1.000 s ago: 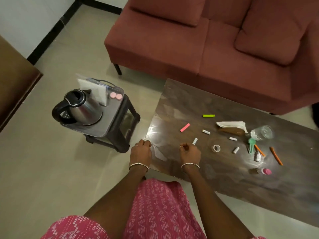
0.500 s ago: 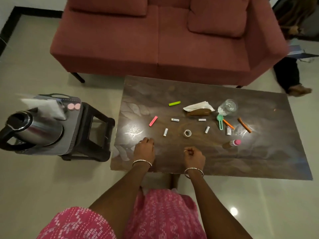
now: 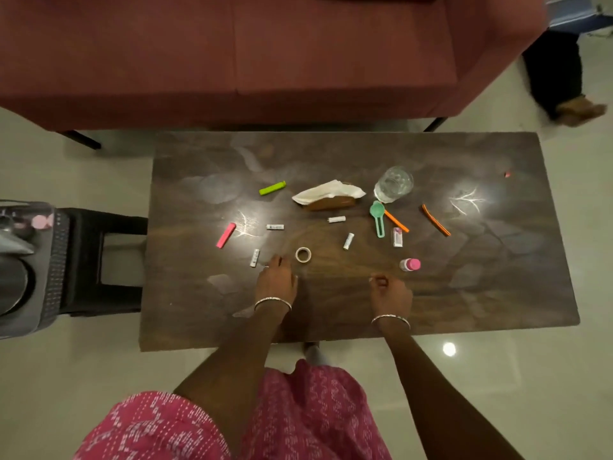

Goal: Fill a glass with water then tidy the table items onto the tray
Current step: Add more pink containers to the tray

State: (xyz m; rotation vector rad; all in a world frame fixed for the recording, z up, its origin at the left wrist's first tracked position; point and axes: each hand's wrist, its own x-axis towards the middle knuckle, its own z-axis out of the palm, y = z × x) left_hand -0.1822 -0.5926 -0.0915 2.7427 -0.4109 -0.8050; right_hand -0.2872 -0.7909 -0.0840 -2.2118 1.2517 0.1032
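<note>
fingers [image 3: 278,264] loose on left hand [image 3: 276,284], curled empty on right hand [image 3: 393,293]; both slid along the table [image 3: 497,260] nearer the glass [image 3: 393,184], nothing grasped yet.

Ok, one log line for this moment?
left hand: beside tape roll, not touching | right hand: curled, nothing seen held | glass: on table, untouched

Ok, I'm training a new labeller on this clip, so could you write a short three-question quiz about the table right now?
1. True or false: the right hand holds the glass.
2. Which lies nearest the left hand? A) tape roll B) glass C) bottle
3. Fill in: the bottle has a ____ cap.
Key: 1 false; 2 A; 3 pink.
</note>
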